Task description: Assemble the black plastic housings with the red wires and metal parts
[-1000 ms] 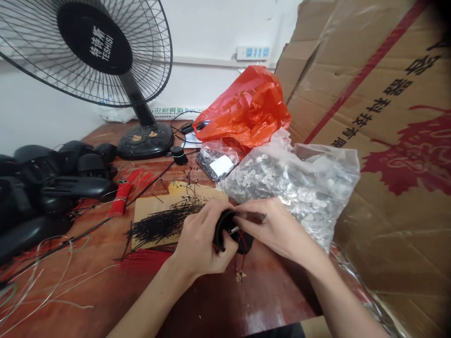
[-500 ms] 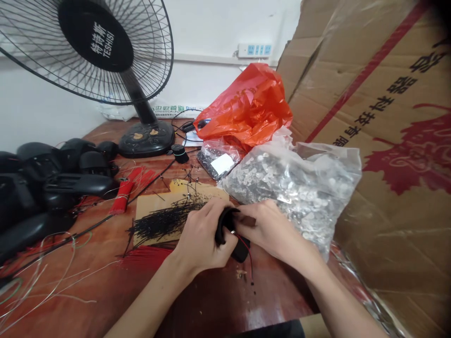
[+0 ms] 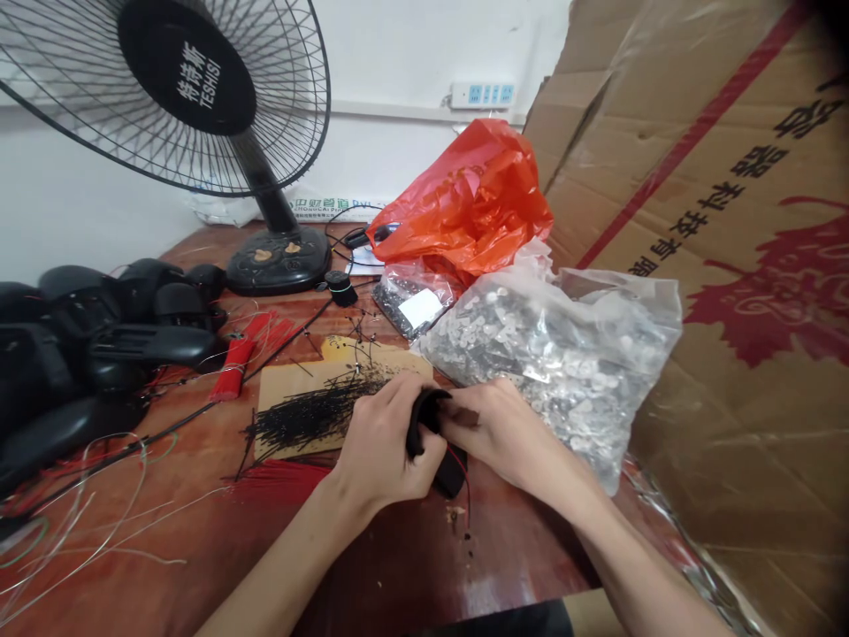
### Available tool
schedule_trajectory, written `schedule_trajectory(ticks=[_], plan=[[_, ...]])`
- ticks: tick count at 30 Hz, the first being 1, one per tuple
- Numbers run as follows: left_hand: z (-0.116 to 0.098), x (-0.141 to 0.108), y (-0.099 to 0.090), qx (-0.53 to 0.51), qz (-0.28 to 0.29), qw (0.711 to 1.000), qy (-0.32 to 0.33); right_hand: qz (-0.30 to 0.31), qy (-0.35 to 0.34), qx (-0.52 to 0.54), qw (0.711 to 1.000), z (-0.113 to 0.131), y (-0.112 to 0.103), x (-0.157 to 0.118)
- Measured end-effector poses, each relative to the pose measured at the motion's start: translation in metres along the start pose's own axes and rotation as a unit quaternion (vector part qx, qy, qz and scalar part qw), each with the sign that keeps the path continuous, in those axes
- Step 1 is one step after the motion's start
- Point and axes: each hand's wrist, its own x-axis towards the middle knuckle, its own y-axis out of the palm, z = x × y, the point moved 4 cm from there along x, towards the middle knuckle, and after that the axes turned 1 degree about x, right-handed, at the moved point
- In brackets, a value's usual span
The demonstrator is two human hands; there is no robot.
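Observation:
My left hand (image 3: pixel 381 442) is closed around a hollow black plastic housing (image 3: pixel 449 478), its fingers wrapped over the curved rim and its thumb at the opening. My right hand (image 3: pixel 508 429) is closed too, its fingertips pressed together at the right edge of that opening. Whether something small sits between them is hidden. A thin red wire (image 3: pixel 468 487) hangs from the housing toward the table. Just left of my left hand, many short black wires (image 3: pixel 305 411) lie on a piece of tan cardboard (image 3: pixel 274 383). Red wires (image 3: pixel 282 480) lie beside my left wrist.
Black plastic housings (image 3: pixel 99 327) pile up on the left, near a bundle of red wires (image 3: pixel 232 372). A fan (image 3: pixel 279 257) stands behind. A clear bag of metal pieces (image 3: pixel 563 345) and a red plastic bag (image 3: pixel 470 203) sit beyond my hands. Cardboard boxes (image 3: pixel 663 354) rise at right.
The thumb of my left hand now covers the small shiny spot at the housing's opening. The hanging red wire has shifted slightly left. Both hands otherwise keep their hold; the view has shifted slightly.

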Motion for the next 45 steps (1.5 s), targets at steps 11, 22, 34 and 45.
schedule_trajectory(ticks=[11, 22, 34, 45], plan=[[0.012, 0.007, -0.008, -0.088, 0.025, 0.996, 0.003, 0.078, 0.046, 0.207, 0.974, -0.008, -0.008, 0.002], [0.014, 0.011, -0.022, -0.213, -0.046, 0.974, -0.062, 0.125, 0.096, 0.478, 0.864, -0.014, -0.002, 0.007], [0.017, 0.011, -0.027, -0.162, -0.069, 0.984, -0.017, 0.125, 0.107, 0.496, 0.853, -0.007, -0.002, 0.004], [0.021, 0.011, -0.026, -0.134, -0.059, 0.988, -0.051, 0.118, 0.137, 0.512, 0.839, -0.013, 0.003, 0.005]])
